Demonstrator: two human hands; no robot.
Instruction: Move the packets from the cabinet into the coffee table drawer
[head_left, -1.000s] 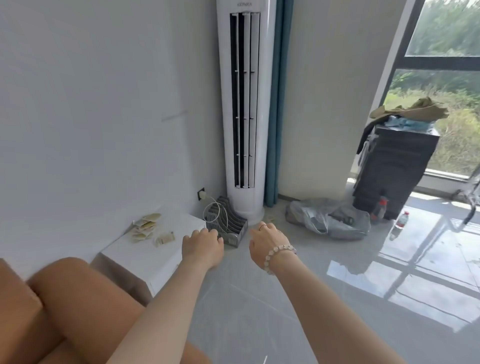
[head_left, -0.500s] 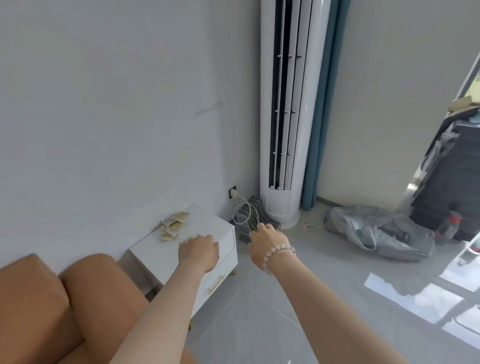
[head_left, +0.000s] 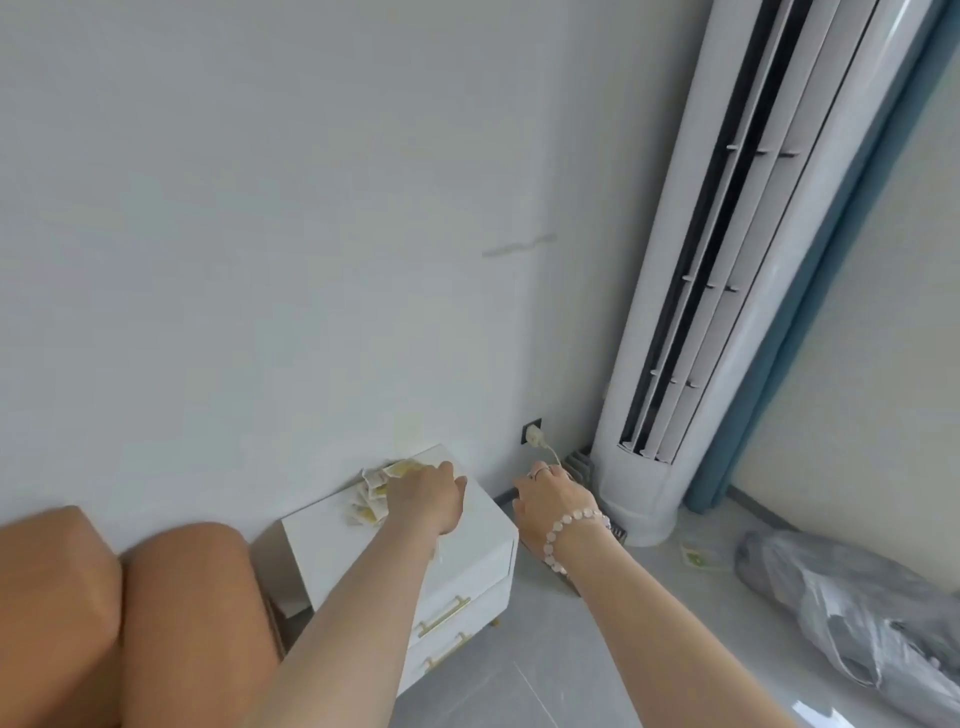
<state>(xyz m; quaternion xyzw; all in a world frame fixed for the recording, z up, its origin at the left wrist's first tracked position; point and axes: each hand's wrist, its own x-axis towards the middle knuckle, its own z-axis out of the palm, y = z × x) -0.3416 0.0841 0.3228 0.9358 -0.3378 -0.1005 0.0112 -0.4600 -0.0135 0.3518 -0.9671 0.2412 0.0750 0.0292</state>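
At cabinet top: left hand (head_left: 426, 496) has advanced from front edge onto packets (head_left: 371, 493), fingers bent down over pile; grip or mere touch, cannot tell. Right hand (head_left: 550, 499) hangs off cabinet's right side, fingers loosely curled, empty. Judgement: pickup beginning, no packet moved yet. Packets lie in loose heap at rear of cabinet (head_left: 337, 545), by wall. Cabinet's two drawers (head_left: 444, 616) closed, contents unseen. Coffee table drawer out of view.

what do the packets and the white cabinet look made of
Packets: thin, crinkly paper or plastic film, white with yellow print; too blurred to tell which. Cabinet: smooth white painted or laminated board, slight sheen; drawer handles look like brushed gold-toned metal.
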